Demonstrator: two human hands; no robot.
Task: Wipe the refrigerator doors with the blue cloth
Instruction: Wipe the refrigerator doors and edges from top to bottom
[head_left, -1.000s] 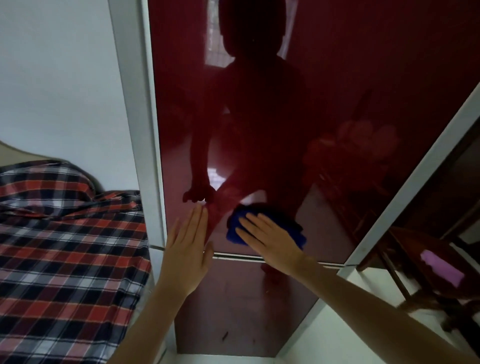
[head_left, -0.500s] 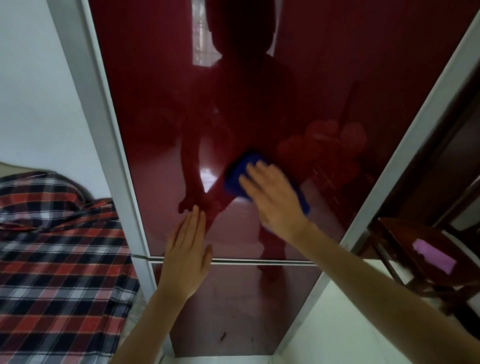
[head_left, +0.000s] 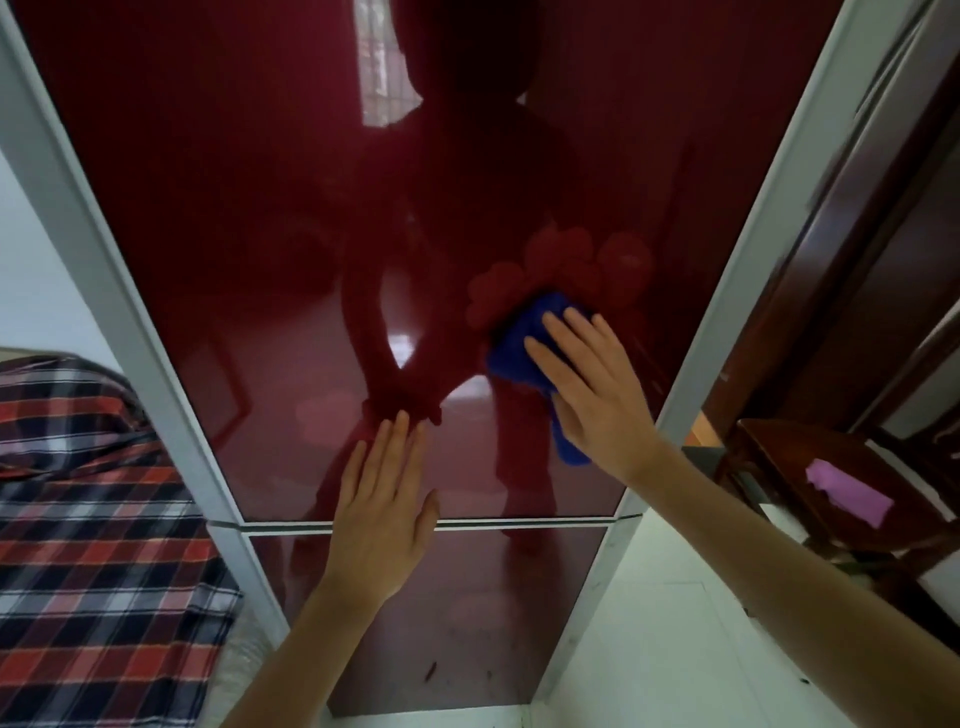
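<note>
A tall refrigerator with glossy dark red doors fills the view. Its upper door (head_left: 249, 218) meets the lower door (head_left: 467, 613) at a silver seam. My right hand (head_left: 592, 384) presses the blue cloth (head_left: 519, 348) flat against the right part of the upper door, with its fingers spread over the cloth. My left hand (head_left: 382, 514) lies flat and empty across the seam, fingers together and pointing up. The doors reflect a dark figure and a window.
A red, black and white checked fabric (head_left: 88, 545) lies to the left of the fridge. On the right stands a dark wooden chair (head_left: 831, 467) with a purple cloth (head_left: 847, 493) on its seat. A white tiled floor (head_left: 649, 649) runs below, and a white wall (head_left: 31, 291) is at the left.
My right hand has slid the blue cloth up and to the right across the upper door. My left hand has stayed flat near the seam. The view has shifted closer to the fridge.
</note>
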